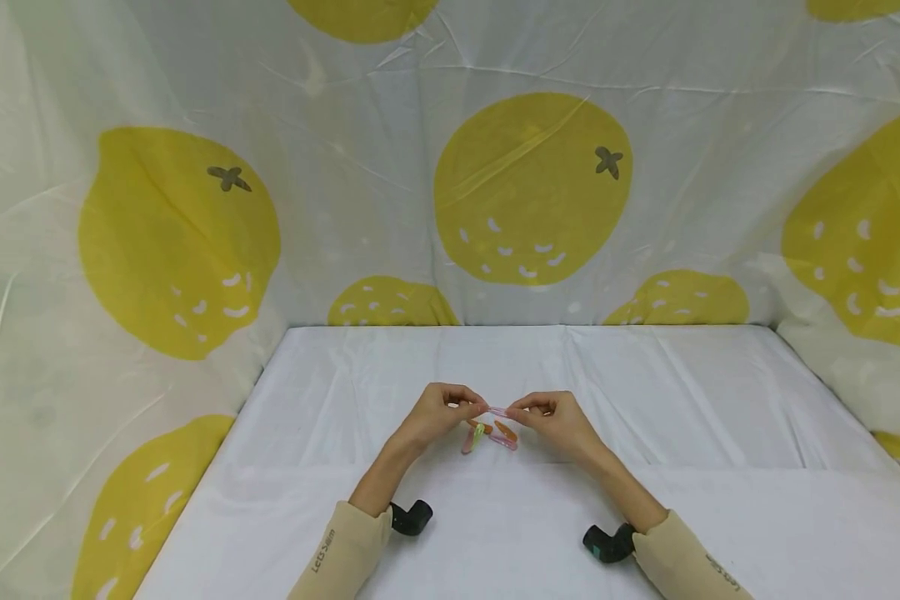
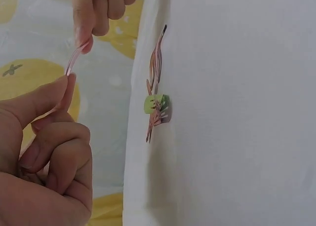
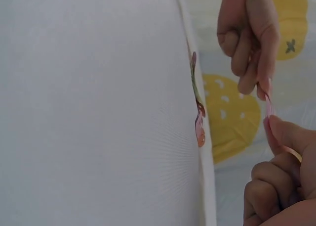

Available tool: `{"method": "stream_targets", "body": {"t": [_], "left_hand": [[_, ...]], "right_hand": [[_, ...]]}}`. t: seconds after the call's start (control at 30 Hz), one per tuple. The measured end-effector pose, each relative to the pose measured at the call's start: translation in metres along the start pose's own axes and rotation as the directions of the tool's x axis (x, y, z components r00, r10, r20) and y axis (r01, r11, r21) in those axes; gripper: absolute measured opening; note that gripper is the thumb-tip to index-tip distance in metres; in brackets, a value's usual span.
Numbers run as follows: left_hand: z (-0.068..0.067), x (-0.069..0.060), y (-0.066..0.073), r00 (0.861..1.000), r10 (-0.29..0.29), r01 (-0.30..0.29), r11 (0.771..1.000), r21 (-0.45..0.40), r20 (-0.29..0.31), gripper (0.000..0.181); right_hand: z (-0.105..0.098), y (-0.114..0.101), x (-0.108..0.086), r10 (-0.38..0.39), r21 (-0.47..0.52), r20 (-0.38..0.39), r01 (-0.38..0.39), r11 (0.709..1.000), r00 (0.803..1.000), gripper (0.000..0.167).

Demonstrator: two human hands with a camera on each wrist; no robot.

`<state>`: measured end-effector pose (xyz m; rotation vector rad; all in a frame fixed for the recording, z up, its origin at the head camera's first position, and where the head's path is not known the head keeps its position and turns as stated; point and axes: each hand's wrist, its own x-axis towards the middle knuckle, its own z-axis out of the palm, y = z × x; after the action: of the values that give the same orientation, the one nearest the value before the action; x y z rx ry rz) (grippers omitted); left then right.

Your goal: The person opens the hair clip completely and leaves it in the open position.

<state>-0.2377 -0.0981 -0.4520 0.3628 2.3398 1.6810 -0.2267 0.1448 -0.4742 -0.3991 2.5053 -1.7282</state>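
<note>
A slim pink hair clip (image 1: 498,411) is held up above the table between the two hands. My left hand (image 1: 442,412) pinches one end between thumb and forefinger, and my right hand (image 1: 558,418) pinches the other end. In the left wrist view the pink clip (image 2: 74,59) appears slightly bent between the fingertips. Just below the hands lies a small group of hair clips: a green one (image 1: 478,432), an orange one (image 1: 506,431) and another pink one (image 1: 504,442), with others partly overlapped. The other fingers of both hands are curled in.
A white cloth covers the table (image 1: 510,533). Curtains printed with yellow lemons (image 1: 532,192) hang behind it and along both sides. Black curved pieces (image 1: 412,518) stick out by the beige sleeves (image 1: 345,546) at each wrist.
</note>
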Motion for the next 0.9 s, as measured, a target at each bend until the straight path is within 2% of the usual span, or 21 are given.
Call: {"method": "stream_targets", "body": {"t": [0.2, 0.37, 0.53, 0.67, 0.77, 0.9], "left_hand": [[0.0, -0.0014, 0.0035, 0.999, -0.016, 0.016, 1.0, -0.008, -0.03, 0.017], [-0.0007, -0.0041, 0.0046, 0.999, -0.039, 0.039, 0.998, -0.04, 0.006, 0.021], [-0.0014, -0.0034, 0.0064, 0.995, -0.08, 0.086, 0.991, -0.098, 0.064, 0.031], [-0.002, -0.0025, 0.0081, 0.991, -0.108, 0.117, 0.986, -0.12, 0.08, 0.038], [-0.0021, -0.0028, 0.0078, 0.991, -0.111, 0.12, 0.986, -0.118, 0.079, 0.033], [-0.0016, -0.0038, 0.0059, 0.991, -0.11, 0.119, 0.984, -0.135, 0.07, 0.027]], "right_hand": [[0.0011, -0.0041, -0.0003, -0.07, 0.016, -0.028, 0.071, 0.997, 0.997, 0.017], [0.0021, -0.0074, -0.0021, -0.159, 0.015, -0.035, 0.16, 0.987, 0.987, 0.011], [0.0032, -0.0067, -0.0022, -0.265, -0.006, -0.05, 0.265, 0.964, 0.963, 0.009], [0.0043, -0.0091, -0.0029, -0.348, -0.043, -0.051, 0.346, 0.937, 0.936, 0.009], [0.005, -0.0085, -0.0025, -0.373, -0.063, -0.05, 0.37, 0.927, 0.926, 0.009], [0.0052, -0.006, -0.0022, -0.356, -0.067, -0.054, 0.352, 0.933, 0.933, 0.011]]}}
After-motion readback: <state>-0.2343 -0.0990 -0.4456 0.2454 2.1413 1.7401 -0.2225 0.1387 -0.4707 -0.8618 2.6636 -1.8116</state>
